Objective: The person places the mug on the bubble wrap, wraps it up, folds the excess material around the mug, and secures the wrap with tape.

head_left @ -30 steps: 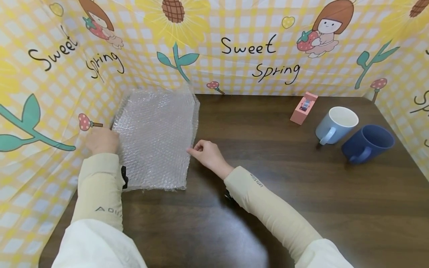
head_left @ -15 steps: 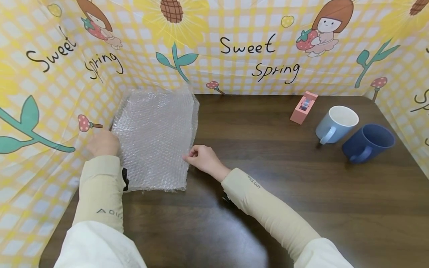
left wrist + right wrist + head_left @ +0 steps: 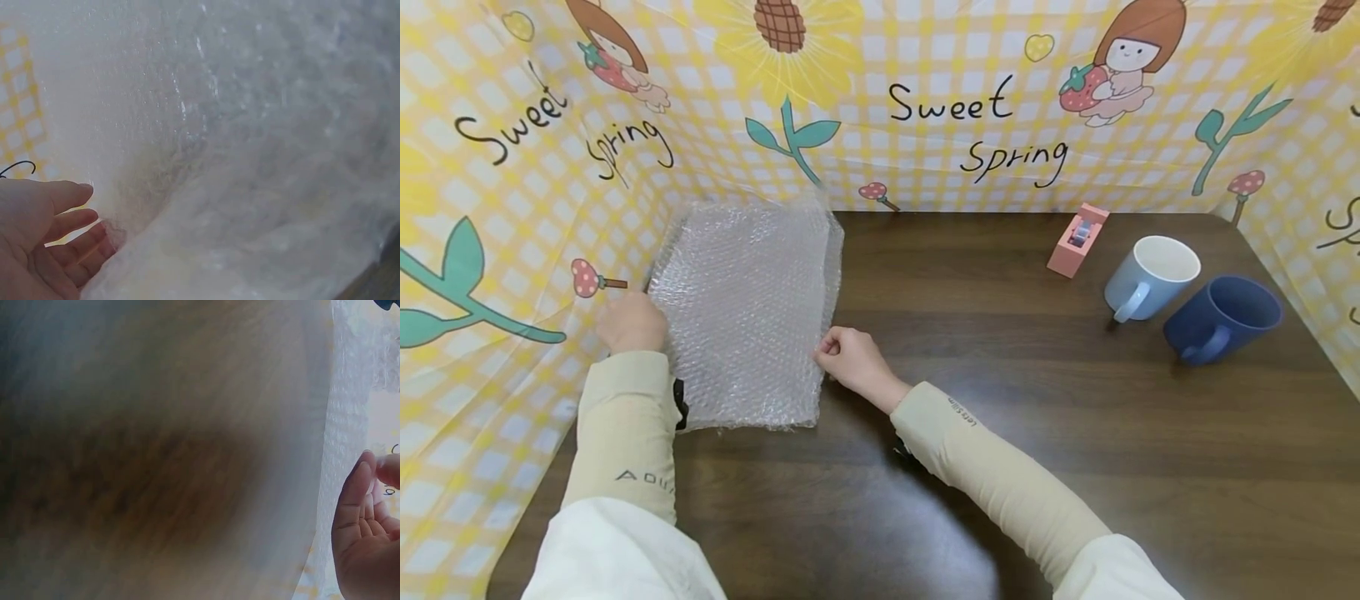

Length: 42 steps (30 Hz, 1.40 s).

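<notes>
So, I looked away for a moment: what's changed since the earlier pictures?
The right hand has moved slightly nearer along the right edge of the bubble wrap; whether it grips is unclear. The left hand, bubble wrap, light blue mug, dark blue mug and tape dispenser stayed about where they were.

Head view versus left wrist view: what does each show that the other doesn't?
Only the head view shows the pink tape dispenser, light blue mug, dark blue mug and right hand.

Only the left wrist view shows the left palm and thumb.

Both show the left hand, bubble wrap, yellow-checked cloth and brown table.
</notes>
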Each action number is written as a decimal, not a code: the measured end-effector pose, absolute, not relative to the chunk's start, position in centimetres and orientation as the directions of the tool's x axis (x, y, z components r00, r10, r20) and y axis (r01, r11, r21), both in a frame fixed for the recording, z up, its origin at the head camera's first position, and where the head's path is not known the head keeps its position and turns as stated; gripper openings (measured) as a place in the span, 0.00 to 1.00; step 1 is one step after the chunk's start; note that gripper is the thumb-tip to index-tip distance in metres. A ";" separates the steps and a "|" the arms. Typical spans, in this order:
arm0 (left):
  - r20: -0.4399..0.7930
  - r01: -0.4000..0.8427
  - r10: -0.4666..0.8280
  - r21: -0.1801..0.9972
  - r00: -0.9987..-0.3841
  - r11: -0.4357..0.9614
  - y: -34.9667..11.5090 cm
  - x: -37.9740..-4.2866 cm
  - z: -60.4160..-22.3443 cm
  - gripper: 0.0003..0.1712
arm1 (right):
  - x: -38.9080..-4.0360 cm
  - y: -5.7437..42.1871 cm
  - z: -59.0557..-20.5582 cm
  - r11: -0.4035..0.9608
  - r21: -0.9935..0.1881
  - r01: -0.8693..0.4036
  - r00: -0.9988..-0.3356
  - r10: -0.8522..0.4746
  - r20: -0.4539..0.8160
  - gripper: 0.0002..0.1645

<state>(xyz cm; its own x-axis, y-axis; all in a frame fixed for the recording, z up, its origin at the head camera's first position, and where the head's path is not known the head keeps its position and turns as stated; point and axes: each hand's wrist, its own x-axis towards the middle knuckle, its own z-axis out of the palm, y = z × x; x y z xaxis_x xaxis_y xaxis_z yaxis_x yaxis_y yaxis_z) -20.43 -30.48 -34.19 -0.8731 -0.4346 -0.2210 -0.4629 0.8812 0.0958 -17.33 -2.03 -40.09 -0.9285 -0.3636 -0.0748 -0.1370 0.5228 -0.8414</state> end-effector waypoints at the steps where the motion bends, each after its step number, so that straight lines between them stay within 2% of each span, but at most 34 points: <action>1: -0.216 -0.461 -0.433 0.098 -0.875 0.882 -30.5 -20.4 -34.2 0.24 | -17.3 -2.1 -40.1 0.525 -0.839 -0.142 -0.928 -0.365 -0.071 0.05; 16: -0.164 -0.413 -0.390 0.143 -0.906 0.899 -31.2 -19.9 -34.4 0.22 | -17.1 -1.6 -39.9 0.538 -0.829 -0.153 -0.931 -0.360 -0.062 0.04; 24: -0.092 -0.346 -0.334 0.277 -0.938 0.896 -31.8 -18.5 -34.0 0.15 | -17.2 -0.6 -39.9 0.529 -0.839 -0.129 -0.935 -0.347 -0.075 0.05; 33: -0.063 -0.279 -0.276 0.362 -0.959 0.889 -32.0 -17.7 -34.1 0.17 | -17.5 0.9 -39.2 0.518 -0.852 -0.079 -0.938 -0.328 -0.113 0.06; 38: -0.001 -0.197 -0.208 0.325 -0.978 0.925 -31.9 -16.8 -34.5 0.18 | -18.0 2.2 -38.9 0.509 -0.859 -0.051 -0.945 -0.304 -0.124 0.06; 42: -0.015 -0.173 -0.178 0.316 -0.984 0.933 -31.1 -16.1 -34.6 0.17 | -18.5 3.6 -38.7 0.522 -0.852 -0.034 -0.952 -0.277 -0.131 0.06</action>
